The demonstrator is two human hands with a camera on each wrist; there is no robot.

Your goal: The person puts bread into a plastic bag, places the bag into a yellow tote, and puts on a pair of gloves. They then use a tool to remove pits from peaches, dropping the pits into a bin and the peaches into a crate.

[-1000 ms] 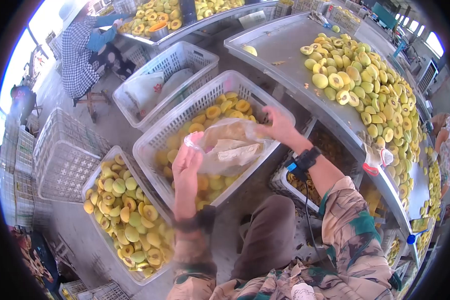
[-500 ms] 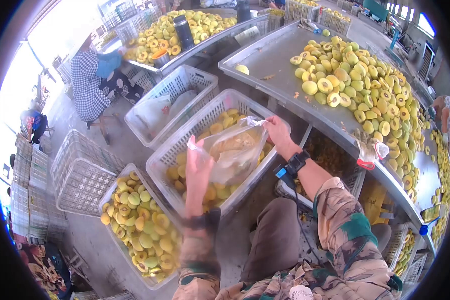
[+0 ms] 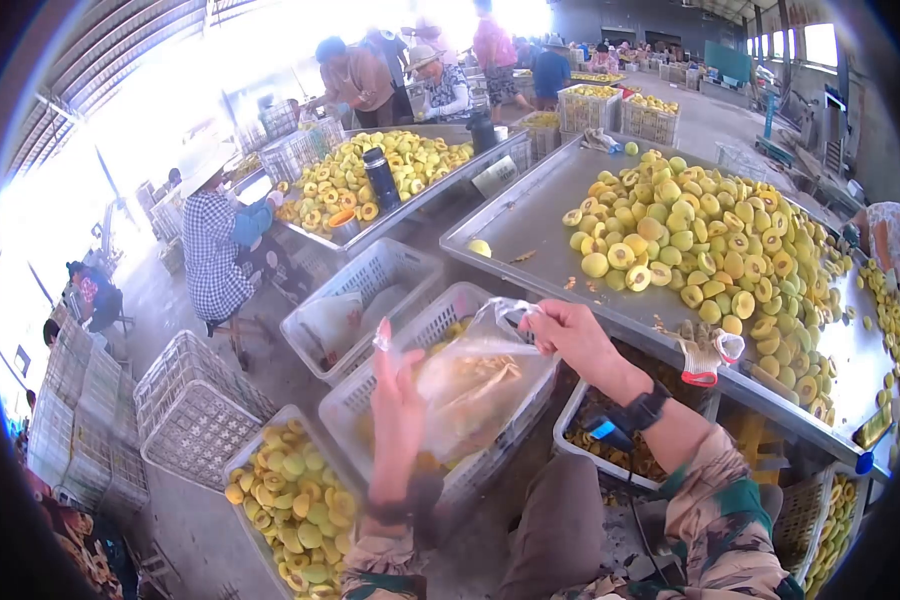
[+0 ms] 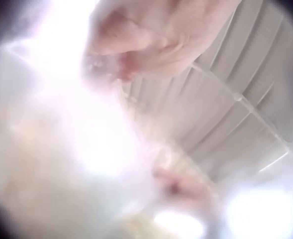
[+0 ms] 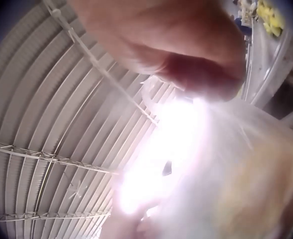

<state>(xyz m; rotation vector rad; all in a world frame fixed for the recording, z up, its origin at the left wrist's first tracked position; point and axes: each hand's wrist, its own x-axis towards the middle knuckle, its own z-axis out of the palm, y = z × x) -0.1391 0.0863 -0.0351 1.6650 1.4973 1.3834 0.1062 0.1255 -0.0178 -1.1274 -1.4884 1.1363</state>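
Note:
A clear plastic bag (image 3: pixel 467 378) with something light brown inside is stretched between my two hands, over a white crate (image 3: pixel 345 405) that holds yellow fruit. My left hand (image 3: pixel 398 408) pinches the left side of the bag's mouth. In the left wrist view, the thumb and fingers of that hand (image 4: pixel 151 37) close on the glaring plastic. On the opposite side, my right hand (image 3: pixel 578 342) grips the gathered upper edge of the bag with curled fingers. Close up in the right wrist view, the bag (image 5: pixel 251 184) hangs below the right hand (image 5: pixel 181 55).
A metal table (image 3: pixel 530 215) heaped with halved yellow-green fruit (image 3: pixel 700 240) stands at the right, a glove (image 3: pixel 708 350) on its edge. Fruit fills another crate (image 3: pixel 300 500) at lower left. Behind are a crate (image 3: pixel 400 265) with plastic bags and a seated person (image 3: pixel 220 245).
The head view has tilted up, showing more of the room. My right hand has come onto the bag's edge and pulled it up, and the mouth is spread wider between both hands.

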